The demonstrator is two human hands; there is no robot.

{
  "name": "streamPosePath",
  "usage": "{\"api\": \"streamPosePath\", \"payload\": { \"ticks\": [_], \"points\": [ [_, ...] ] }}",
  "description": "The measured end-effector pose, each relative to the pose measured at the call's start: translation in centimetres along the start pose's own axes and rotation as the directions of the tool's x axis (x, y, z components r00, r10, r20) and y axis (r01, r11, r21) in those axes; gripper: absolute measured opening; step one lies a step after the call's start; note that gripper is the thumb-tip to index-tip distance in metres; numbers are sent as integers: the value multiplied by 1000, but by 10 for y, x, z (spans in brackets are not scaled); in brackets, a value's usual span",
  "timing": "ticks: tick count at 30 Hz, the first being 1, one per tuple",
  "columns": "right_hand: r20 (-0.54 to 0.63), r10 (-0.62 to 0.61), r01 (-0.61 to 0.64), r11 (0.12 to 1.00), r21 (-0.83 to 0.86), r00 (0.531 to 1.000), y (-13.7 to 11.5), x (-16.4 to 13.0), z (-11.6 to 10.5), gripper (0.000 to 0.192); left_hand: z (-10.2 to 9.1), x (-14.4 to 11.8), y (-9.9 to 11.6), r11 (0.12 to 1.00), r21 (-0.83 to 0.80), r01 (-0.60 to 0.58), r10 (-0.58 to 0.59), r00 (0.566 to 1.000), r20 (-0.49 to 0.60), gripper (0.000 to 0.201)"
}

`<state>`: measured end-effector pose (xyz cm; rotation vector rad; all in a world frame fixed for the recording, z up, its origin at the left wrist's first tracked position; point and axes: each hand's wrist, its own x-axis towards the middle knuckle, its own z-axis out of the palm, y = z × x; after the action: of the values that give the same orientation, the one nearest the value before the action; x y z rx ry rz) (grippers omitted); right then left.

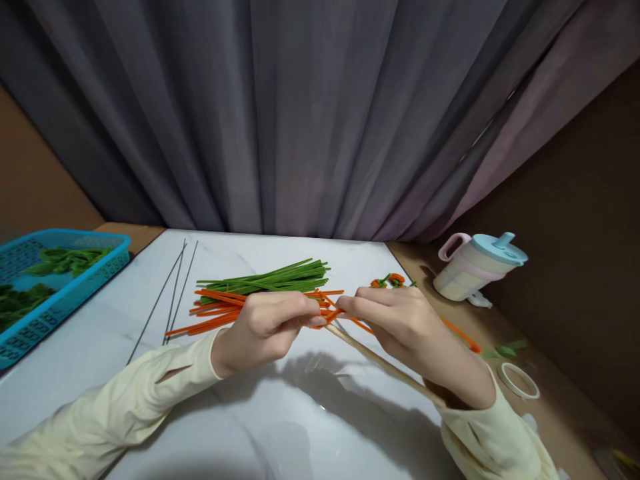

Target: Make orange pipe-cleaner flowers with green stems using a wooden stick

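Item: orange pipe cleaner (pixel 331 315), near centre of white surface (pixel 280 427), wound at tip of wooden stick (pixel 385 365). Left hand (pixel 265 327) grip pinched on it; right hand (pixel 400 320) apparently clamps stick. Risk: slack pinch, coil unwinding or sliding off

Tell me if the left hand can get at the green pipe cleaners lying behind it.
Probably yes: the left hand sits just in front of the green pipe cleaners, with only orange pipe cleaners between, though its fingers already pinch something.
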<state>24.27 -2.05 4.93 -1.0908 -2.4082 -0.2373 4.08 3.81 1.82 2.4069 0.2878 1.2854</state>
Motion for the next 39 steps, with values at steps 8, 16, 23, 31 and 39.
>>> {"api": "streamPosePath", "payload": {
  "ticks": [8,16,23,31,39],
  "points": [
    [81,-57,21,920,392,995,8,5,7,27,1,-3,6,913,-387,132,-125,991,44,14],
    [143,15,-95,814,573,990,10,12,20,28,4,-3,7,811,-512,284,-279,956,89,19],
    [322,86,-314,555,770,943,12,13,28,34,4,-10,3,962,-273,-11,-8,998,-70,17],
    [508,73,-513,170,841,858,4,14,31,33,3,-9,7,961,-126,-248,235,966,-105,21],
    [624,49,-624,-26,781,780,3,14,34,30,-2,-3,11,938,106,-330,333,943,-14,18]
  ]
}}
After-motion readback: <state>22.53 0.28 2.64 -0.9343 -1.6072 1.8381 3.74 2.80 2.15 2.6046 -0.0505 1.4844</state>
